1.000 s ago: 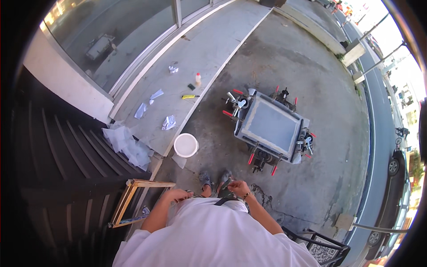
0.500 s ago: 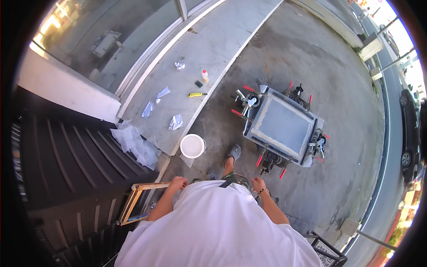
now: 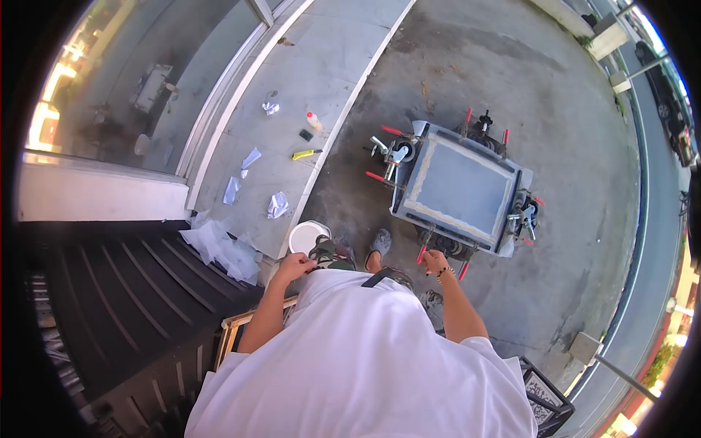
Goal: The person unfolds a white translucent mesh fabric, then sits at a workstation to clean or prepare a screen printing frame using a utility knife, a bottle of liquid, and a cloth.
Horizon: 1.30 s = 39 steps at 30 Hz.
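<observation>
My left hand [image 3: 293,268] hangs beside my camouflage shorts [image 3: 331,254], fingers curled; its palm is hidden. On the other side my right hand [image 3: 437,263], with a beaded bracelet at the wrist, is also curled. It appears close to a red clamp handle [image 3: 421,254]; whether it touches cannot be told. Whatever either hand holds, if anything, does not show. Ahead on the right stands a grey rectangular panel [image 3: 461,191] with a pale border, held in a frame with several red-handled clamps and caster wheels around it. A white bucket [image 3: 305,237] stands ahead of my left hand.
On the raised ledge at left lie crumpled paper [image 3: 277,205], a yellow cutter [image 3: 306,154], a dark small block [image 3: 305,135] and a red-capped bottle [image 3: 314,121]. Plastic sheeting [image 3: 223,252] drapes by a black ribbed container [image 3: 124,270]. A wooden frame [image 3: 228,337] leans near my left arm.
I have stepped forward, so the bucket is now partly behind my leg. Both hands have swung forward, and my right hand appears nearer the clamped panel.
</observation>
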Each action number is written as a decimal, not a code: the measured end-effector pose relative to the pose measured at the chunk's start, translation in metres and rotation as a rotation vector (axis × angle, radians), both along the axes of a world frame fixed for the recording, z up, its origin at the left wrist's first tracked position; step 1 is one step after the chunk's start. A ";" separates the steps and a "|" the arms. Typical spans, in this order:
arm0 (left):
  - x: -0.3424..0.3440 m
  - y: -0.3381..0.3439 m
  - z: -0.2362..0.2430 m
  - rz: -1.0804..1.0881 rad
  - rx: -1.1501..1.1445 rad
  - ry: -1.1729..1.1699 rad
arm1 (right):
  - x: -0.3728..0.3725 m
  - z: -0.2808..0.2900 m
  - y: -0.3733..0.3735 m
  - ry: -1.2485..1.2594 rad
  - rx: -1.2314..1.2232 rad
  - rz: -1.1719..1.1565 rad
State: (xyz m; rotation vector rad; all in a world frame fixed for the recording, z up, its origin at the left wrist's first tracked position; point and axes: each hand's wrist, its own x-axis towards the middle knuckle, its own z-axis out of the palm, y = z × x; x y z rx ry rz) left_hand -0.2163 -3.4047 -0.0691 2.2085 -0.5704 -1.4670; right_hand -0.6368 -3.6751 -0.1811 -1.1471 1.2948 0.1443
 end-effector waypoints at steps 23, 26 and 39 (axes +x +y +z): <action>0.162 -0.238 -0.010 -0.906 0.116 0.070 | 0.192 0.095 0.052 0.302 -0.233 0.313; 0.187 -0.243 -0.020 -1.099 0.190 0.111 | 0.226 0.086 0.063 0.352 -0.319 0.188; 0.207 -0.281 0.022 -1.315 0.329 0.338 | 0.233 0.074 0.085 -0.007 -0.260 0.148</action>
